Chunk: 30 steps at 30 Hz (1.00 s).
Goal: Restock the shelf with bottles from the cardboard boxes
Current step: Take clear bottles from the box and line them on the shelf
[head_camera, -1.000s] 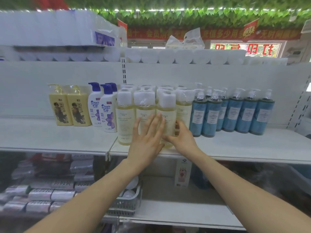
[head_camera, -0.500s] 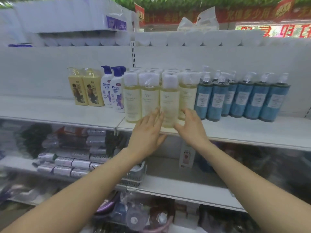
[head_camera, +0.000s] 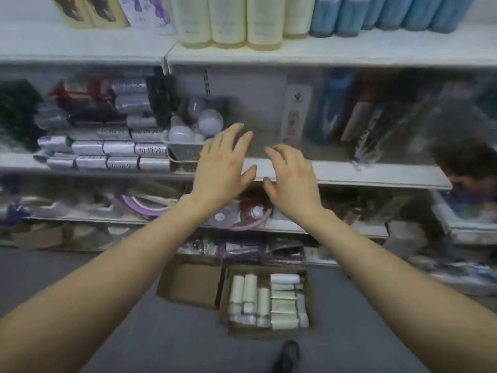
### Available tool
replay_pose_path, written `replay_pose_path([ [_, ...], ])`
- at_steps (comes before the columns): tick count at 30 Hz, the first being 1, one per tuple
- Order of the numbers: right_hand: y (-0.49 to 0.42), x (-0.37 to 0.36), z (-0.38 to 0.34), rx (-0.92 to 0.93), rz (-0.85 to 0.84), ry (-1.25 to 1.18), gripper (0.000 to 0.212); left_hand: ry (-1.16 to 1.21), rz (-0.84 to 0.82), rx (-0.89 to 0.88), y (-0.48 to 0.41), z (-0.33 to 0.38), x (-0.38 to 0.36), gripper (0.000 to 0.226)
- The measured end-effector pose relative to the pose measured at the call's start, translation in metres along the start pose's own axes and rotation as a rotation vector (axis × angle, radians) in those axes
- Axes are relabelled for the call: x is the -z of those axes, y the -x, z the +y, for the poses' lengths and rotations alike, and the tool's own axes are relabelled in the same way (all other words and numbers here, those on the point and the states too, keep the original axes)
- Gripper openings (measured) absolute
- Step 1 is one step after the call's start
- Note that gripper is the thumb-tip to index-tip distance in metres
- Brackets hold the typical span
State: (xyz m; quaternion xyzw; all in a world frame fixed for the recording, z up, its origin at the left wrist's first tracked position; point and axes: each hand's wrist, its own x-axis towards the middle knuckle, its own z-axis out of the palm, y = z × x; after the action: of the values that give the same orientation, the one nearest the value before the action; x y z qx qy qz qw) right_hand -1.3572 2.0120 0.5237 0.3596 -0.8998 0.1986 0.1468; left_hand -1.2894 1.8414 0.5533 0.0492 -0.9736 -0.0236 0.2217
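- A dark shoe [head_camera: 287, 355] stood on the grey floor, closest of all.
- Just past it sat two boxes, side by side. The full box [head_camera: 269, 332] held white bottles [head_camera: 248, 292] lying down. The view was blurry, so some of them may have been other packs. The empty box [head_camera: 192, 284] had nothing in it.
- Higher up, both hands hung in the air in front of the middle shelf [head_camera: 376, 175]. The left hand [head_camera: 222, 168] had straight fingers, a little apart. The right hand [head_camera: 291, 179] had loosely bent fingers, also apart. Neither hand held anything.
- A moment before, both hands were pressing on the pale bottles [head_camera: 228, 22] up on the top shelf [head_camera: 349, 53]. They had since let go and dropped, and the view had tipped down to the floor.
- Farthest off, the pale bottles stood in a neat row next to the blue bottles [head_camera: 349, 14].
- That row looked done. The next job was likely to bend down for more from the full box.
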Motion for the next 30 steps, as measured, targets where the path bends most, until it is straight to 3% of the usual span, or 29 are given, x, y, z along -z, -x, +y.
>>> replay_pose_path([
  [8, 0.18, -0.119, 0.045, -0.304, -0.453, -0.07, 0.076, 0.117, -0.42, 0.098, 0.146, 0.023, -0.13, 0.075],
  [15, 0.287, -0.212, 0.11, -0.475, -0.721, -0.176, 0.077, 0.171, -0.724, 0.265, 0.25, 0.04, -0.24, 0.074],
  [22, 0.357, -0.315, 0.157, -0.539, -0.873, -0.205, 0.077, 0.172, -0.96, 0.325, 0.334, 0.034, -0.359, 0.072],
  [30, 0.427, -0.47, 0.182, -0.544, -0.934, -0.206, 0.079, 0.164, -1.061, 0.198, 0.405, -0.003, -0.527, 0.073],
])
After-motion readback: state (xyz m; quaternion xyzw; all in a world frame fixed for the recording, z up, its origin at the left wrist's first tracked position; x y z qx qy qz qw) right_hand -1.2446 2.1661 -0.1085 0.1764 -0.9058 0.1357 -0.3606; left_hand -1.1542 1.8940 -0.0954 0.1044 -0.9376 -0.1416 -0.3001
